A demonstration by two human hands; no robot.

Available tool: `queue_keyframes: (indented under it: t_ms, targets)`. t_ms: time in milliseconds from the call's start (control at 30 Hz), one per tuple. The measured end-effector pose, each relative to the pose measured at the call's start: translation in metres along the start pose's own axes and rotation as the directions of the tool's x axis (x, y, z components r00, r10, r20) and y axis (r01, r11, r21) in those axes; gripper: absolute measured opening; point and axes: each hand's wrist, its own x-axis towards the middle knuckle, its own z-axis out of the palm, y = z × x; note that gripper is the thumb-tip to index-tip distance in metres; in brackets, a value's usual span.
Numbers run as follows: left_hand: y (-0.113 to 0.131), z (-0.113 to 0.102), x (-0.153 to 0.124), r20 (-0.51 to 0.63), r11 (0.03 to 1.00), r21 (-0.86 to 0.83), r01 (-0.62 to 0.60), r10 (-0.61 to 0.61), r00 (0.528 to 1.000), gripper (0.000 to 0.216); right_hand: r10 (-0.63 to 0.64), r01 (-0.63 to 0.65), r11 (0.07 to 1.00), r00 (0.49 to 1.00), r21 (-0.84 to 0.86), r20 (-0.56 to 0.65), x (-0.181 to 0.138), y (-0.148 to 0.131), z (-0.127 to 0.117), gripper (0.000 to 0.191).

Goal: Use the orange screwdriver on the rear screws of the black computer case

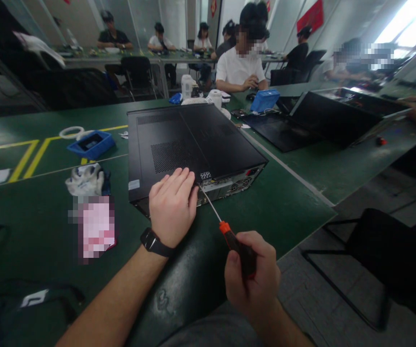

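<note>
A black computer case (pixel 164 135) lies on its side on the green table, its rear panel with ports and a fan grille turned toward me. My left hand (pixel 174 205) rests flat on the near edge of the case, fingers stretched out and side by side. In my right hand (pixel 253 274) is a screwdriver (pixel 225 229) with a black and orange handle, the fingers wrapped round it. Its thin shaft reaches up to the case's rear edge, beside my left fingertips. Whether the tip sits in a screw is too small to tell.
Left of the case are a blue bin (pixel 91 144), work gloves (pixel 87 180) and a blurred pink item (pixel 97 224). Another opened case (pixel 338 115) stands at the right, near a co-worker's hands. A black chair (pixel 381 260) is at the lower right. Across the table sits a person (pixel 240 67).
</note>
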Motion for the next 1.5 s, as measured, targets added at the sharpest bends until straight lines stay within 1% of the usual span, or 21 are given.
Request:
queue_keyframes:
  t_ms: [133, 267, 367, 467, 600, 700, 833, 933, 1033, 1100, 1233, 1333, 1500]
  targets:
    - [0.0002, -0.0007, 0.0001, 0.005, 1.0, -0.008, 0.005, -0.005, 1.0, 0.034, -0.068, 0.07, 0.997, 0.997, 0.044, -0.046, 0.0014, 0.0018, 0.0032, 0.035]
    - [-0.0002, -0.0005, 0.0002, -0.008, 1.0, 0.01, -0.009, 0.009, 1.0, 0.032, -0.027, 0.024, 0.998, 0.997, -0.052, -0.067, -0.0012, 0.0003, 0.0009, 0.03]
    - [-0.0006, -0.0001, 0.0003, -0.008, 1.0, 0.008, -0.004, 0.004, 1.0, 0.032, 0.01, -0.013, 0.996, 0.999, -0.089, -0.042, -0.0034, 0.0, -0.0033, 0.023]
    - [-0.0007, 0.0, 0.0003, -0.005, 1.0, -0.004, -0.002, 0.002, 1.0, 0.033, -0.01, 0.01, 0.998, 1.0, -0.061, -0.002, -0.0029, 0.0012, -0.0048, 0.028]
    - [-0.0005, -0.0003, 0.0002, 0.005, 1.0, -0.016, 0.006, -0.006, 1.0, 0.034, -0.075, 0.074, 0.997, 0.997, -0.012, -0.035, 0.0011, 0.0015, -0.0013, 0.039]
    - [-0.0008, 0.0, 0.0, 0.005, 1.0, -0.009, 0.006, -0.006, 1.0, 0.034, -0.087, 0.086, 0.996, 0.996, -0.016, -0.038, 0.0025, 0.0002, 0.0003, 0.037]
    - [-0.0014, 0.0012, -0.0007, -0.005, 1.0, 0.011, -0.001, 0.001, 1.0, 0.032, -0.038, 0.037, 0.999, 0.999, -0.037, -0.012, 0.0001, 0.0, -0.0016, 0.03]
    - [-0.0013, 0.0013, -0.0009, -0.001, 1.0, -0.002, 0.005, -0.005, 1.0, 0.034, -0.063, 0.063, 0.998, 0.998, 0.007, -0.006, -0.0012, 0.0016, -0.0019, 0.035]
    - [-0.0006, 0.0004, -0.0003, 0.001, 1.0, 0.0, 0.006, -0.006, 1.0, 0.033, -0.079, 0.08, 0.996, 0.996, 0.03, -0.035, -0.0005, 0.0024, -0.0002, 0.039]
    - [-0.0004, -0.0001, 0.0001, 0.0, 1.0, 0.006, 0.005, -0.005, 1.0, 0.032, -0.078, 0.078, 0.997, 0.996, 0.008, -0.041, 0.0001, 0.0022, 0.0004, 0.039]
    - [-0.001, 0.0004, -0.0002, 0.003, 1.0, -0.004, 0.005, -0.005, 1.0, 0.033, -0.061, 0.061, 0.997, 0.998, -0.039, -0.01, -0.0007, 0.002, -0.0014, 0.034]
    - [-0.0008, 0.0003, -0.0005, 0.007, 1.0, -0.006, 0.005, -0.005, 1.0, 0.033, -0.061, 0.061, 0.998, 0.998, -0.016, -0.001, -0.0008, 0.0026, -0.0018, 0.036]
    - [0.0001, -0.0004, -0.0002, 0.001, 1.0, 0.002, 0.005, -0.005, 1.0, 0.033, -0.109, 0.109, 0.994, 0.994, 0.026, -0.013, 0.0008, 0.002, 0.0006, 0.039]
